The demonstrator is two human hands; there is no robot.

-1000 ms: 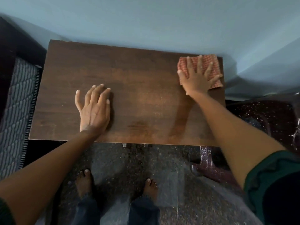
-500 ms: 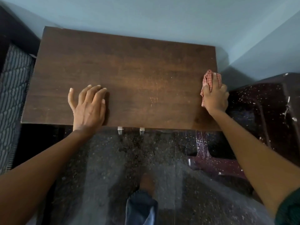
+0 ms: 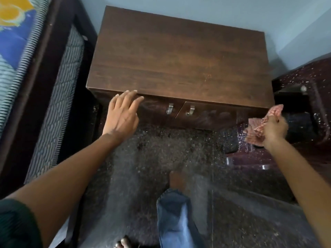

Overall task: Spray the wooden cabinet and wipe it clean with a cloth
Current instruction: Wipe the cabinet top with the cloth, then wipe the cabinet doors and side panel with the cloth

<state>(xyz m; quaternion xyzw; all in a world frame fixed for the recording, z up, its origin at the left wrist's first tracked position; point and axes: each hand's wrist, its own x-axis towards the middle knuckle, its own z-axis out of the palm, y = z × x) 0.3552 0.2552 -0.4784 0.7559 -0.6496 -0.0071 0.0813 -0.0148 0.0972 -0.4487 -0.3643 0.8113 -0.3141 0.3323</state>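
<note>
Left hand (image 3: 122, 113): arm stretched forward, fingers straight, slightly spread, palm down. Right hand (image 3: 274, 128): arm out to the right, fingers curled, gripping cloth (image 3: 255, 127).

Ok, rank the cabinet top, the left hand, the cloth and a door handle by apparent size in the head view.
1. cabinet top, by far
2. left hand
3. cloth, bunched in the right hand, so partly hidden
4. door handle, smallest

I'm standing in a home bedroom: a bed (image 3: 59, 104) is running down the frame's left, beside a wooden cabinet (image 3: 179, 59) sitting against the blue wall (image 3: 215, 8).
</note>
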